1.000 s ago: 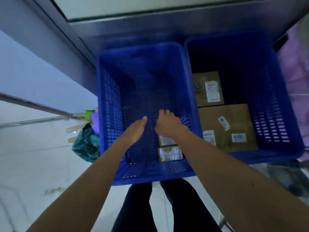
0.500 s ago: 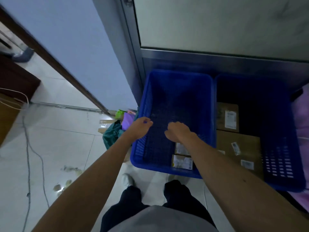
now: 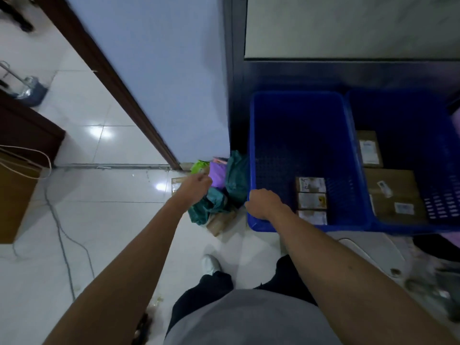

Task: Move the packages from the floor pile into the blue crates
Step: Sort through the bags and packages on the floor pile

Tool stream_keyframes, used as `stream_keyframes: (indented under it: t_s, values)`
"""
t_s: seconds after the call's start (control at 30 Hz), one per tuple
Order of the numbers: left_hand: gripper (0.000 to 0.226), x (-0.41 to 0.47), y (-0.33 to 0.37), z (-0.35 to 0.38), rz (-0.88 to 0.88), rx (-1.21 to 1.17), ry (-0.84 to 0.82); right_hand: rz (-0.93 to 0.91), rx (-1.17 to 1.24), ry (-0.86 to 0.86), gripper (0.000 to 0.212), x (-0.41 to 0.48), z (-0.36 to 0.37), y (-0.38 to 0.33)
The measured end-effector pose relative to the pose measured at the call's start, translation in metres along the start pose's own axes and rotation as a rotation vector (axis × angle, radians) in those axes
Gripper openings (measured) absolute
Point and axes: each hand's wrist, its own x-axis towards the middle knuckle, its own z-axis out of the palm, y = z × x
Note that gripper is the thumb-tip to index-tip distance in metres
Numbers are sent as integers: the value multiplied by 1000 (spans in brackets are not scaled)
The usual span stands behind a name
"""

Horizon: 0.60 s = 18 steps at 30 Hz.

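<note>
Two blue crates stand side by side against a metal door base. The left crate [image 3: 252, 145] holds three small labelled boxes [image 3: 311, 200] along its near right side. The right crate [image 3: 438, 221] holds two brown cartons [image 3: 392, 192]. The floor pile [image 3: 216, 202] lies left of the left crate: teal bags, a purple bag [image 3: 217, 174], a green bag [image 3: 199, 166] and a brown box [image 3: 221, 222]. My left hand [image 3: 196, 188] hovers over the pile, fingers loosely bent, holding nothing. My right hand [image 3: 263, 204] is over the left crate's near left corner, fingers curled down, also holding nothing.
A blue wall with a brown door frame [image 3: 119, 95] runs diagonally at the left. A cable [image 3: 62, 235] trails over the white tiles beside wooden furniture [image 3: 15, 195]. My white shoe [image 3: 210, 263] is near the pile. Blurred clutter [image 3: 443, 285] lies at the lower right.
My view has swung left and pulled back. Both hands have left the inside of the left crate and moved left; the left hand now reaches the pile. The crates' contents are unchanged.
</note>
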Motion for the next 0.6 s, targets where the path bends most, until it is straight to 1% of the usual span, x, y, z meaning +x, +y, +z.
stream_keyframes:
  t_s: [0.03, 0.07, 0.13, 0.2, 0.3, 0.4, 0.47, 0.6]
  values:
    - [12, -9, -1, -11, 13, 20, 1, -3, 9, -4, 28, -2, 7, -13]
    - [10, -11, -5, -20, 24, 17, 5, -7, 14, -7, 26, -3, 12, -24]
    - [18, -11, -13, -32, 14, -7, 14, -7, 26, -15, 20, -6, 19, -41]
    - [15, -9, -19, -35, 17, 11, -6, -2, 42, -7, 18, -8, 22, -50]
    - [14, -9, -21, -32, -9, 14, -50, 7, 29, 18, 18, -9, 22, -49]
    - [19, -5, -25, -24, -46, -22, -74, -14, -76, 0, 24, -3, 23, -40]
    - [16, -1, -32, -18, -68, -69, -61, -35, -119, -10, 28, 5, 26, -34]
    - [9, 1, -46, -9, -139, -55, -73, -49, -115, -61, 28, 24, 37, -27]
